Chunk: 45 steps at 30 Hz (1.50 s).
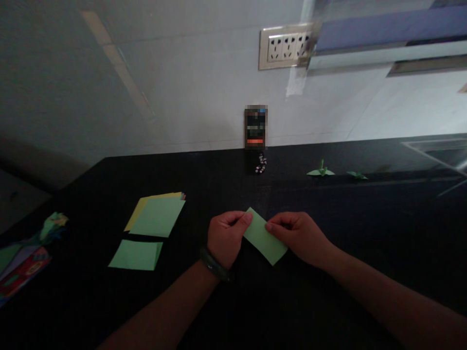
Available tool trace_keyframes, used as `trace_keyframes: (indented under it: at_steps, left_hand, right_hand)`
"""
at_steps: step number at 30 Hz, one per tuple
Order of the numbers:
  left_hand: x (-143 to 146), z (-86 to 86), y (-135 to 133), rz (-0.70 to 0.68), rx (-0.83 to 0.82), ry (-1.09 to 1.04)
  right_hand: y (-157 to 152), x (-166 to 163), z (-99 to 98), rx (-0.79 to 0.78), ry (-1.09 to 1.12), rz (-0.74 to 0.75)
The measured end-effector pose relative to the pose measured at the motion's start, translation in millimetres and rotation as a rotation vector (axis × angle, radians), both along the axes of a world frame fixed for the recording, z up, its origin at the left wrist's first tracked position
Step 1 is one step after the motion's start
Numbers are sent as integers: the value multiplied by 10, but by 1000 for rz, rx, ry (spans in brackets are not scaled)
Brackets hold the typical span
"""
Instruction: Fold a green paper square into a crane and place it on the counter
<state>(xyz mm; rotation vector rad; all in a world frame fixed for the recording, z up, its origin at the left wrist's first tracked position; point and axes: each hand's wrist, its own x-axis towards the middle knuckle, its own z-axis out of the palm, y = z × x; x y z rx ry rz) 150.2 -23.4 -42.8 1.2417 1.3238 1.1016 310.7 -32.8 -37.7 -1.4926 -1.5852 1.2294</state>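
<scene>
A light green sheet of origami paper [265, 240], rectangular in outline and set at a slant, is between my two hands over the dark countertop. My left hand [226, 236], with a dark bangle at the wrist, pinches its upper left corner, the thumb on top. On the far long edge, my right hand [299, 236] grips the paper between thumb and fingers. To the left lies another green paper [134, 254] with a fold at its right side. Just beyond that one is a stack of square sheets [157, 217], green on top with yellow showing underneath.
A phone [256, 127] leans on the wall, with a beaded string [260, 164] before it. Two folded paper cranes, one light green [321, 170] and one darker [357, 175], stand at the back right. Colourful paper packaging [27, 270] lies far left. A socket panel [286, 47] is on the wall.
</scene>
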Motion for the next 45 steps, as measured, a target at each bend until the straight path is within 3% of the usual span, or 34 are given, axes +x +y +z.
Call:
trace_keyframes:
  at_steps: [9,14,18,24,26,28,30,33,36,40,43,45]
  left_hand:
    - [-96,-9,139,280,39,-136]
    - [-50,-16,106,209,-3,-125]
    - [-9,34,38,41,-25,-48]
    - [-84,70,92,181,-4,-5]
    - [-105,66,119,199,-9,-30]
    - [-115,52,136,195,-17,-59]
    - [-120,29,145,167,-50,-99]
    - [-127,-16,156,97,-115,-175]
    - [-131,-40,158,35,-179,-333]
    - [-112,-6,112,-142,-223,-639]
    - [-75,24,51,-296,-273,-680]
    - [-52,26,24,-300,-297,-665]
  right_hand:
    - [57,118,-8,-25,-27,-39]
    - [71,73,-3,6,101,-124]
    - [24,4,3,-3,120,-6]
    - [53,125,10,-132,-18,82]
    - [83,182,12,-112,-54,44]
    - [102,224,11,28,-128,-3]
    - [102,253,4,289,-219,10]
    - [77,277,-15,729,-337,193]
    - [47,280,-33,987,-440,360]
    - [23,261,-42,1165,-499,248]
    - [3,238,-41,1204,-541,201]
    - [-13,218,-38,1203,-552,250]
